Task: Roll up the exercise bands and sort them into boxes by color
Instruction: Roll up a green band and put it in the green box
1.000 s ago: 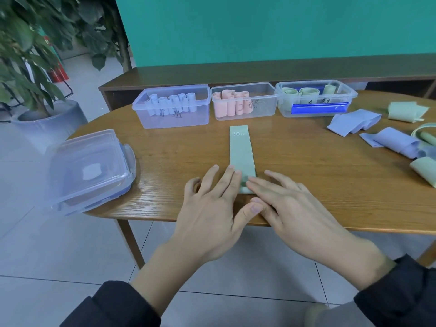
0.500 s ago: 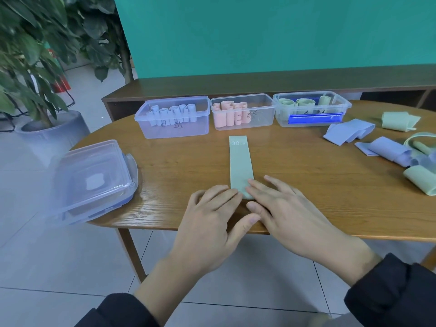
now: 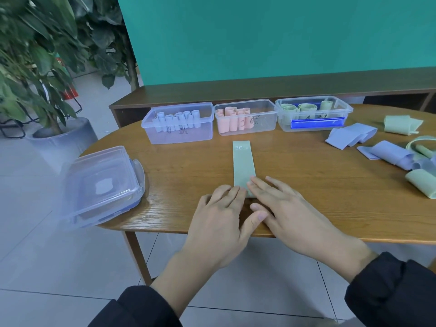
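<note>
A pale green band (image 3: 243,161) marked "30" lies flat down the middle of the wooden table (image 3: 330,199). My left hand (image 3: 219,220) has its fingers bent over the band's near end, thumb stretched towards the right. My right hand (image 3: 290,213) presses on the same end with straight fingers. The near end itself is hidden under the fingers. Behind stand three clear boxes: one with light blue rolls (image 3: 179,136), one with pink rolls (image 3: 246,131), one with green rolls (image 3: 313,127).
Loose light blue bands (image 3: 349,136) and green bands (image 3: 401,123) lie in a heap at the table's right side. Stacked clear lids (image 3: 101,185) overhang the left edge. A potted plant (image 3: 61,140) stands on the floor at left; a low bench (image 3: 259,90) runs behind.
My left hand's fingers have gone from straight to bent over the band's near end. Both hands stay at that end, and the visible strip looks slightly shorter.
</note>
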Available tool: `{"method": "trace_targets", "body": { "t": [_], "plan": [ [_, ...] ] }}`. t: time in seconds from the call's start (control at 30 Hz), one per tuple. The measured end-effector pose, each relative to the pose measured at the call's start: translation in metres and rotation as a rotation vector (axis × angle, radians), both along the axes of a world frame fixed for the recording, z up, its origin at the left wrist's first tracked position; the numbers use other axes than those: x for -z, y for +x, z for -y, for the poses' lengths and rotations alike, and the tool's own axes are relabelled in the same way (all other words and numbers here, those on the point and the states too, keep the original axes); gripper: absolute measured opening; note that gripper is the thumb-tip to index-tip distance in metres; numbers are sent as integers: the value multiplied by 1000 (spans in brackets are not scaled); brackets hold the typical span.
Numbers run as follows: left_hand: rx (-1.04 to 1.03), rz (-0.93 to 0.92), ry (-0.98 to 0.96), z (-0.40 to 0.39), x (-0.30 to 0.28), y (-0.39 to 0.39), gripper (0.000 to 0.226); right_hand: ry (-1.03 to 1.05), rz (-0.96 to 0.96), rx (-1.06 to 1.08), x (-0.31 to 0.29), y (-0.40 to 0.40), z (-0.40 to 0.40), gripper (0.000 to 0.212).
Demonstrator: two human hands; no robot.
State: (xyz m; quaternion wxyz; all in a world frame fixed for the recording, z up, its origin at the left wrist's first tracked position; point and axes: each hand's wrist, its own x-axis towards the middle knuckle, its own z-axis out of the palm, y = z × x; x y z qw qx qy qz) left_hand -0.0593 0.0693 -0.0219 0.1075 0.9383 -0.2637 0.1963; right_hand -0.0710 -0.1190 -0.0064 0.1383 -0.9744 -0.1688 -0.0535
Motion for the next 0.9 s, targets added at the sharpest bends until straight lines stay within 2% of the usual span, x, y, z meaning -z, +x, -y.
{"method": "trace_targets", "body": {
  "t": [0.13,0.47,0.63,0.77,0.9],
  "plan": [
    [-38,16,42,4,-9,5,78,88,-9,-14,3,-2,4,52],
    [-46,-229,25,7,-15,13,87,-15,-54,-3,-13,14,4,55],
    [-30,-141,-21,4,-10,5,88,-43,-76,-2,-16,22,6,60],
    [-53,-165,56,9,-9,7,96,-28,-82,-3,-15,33,7,60],
    [-62,-186,78,14,-16,19,94,29,-46,-22,-10,41,10,59]
  ]
}}
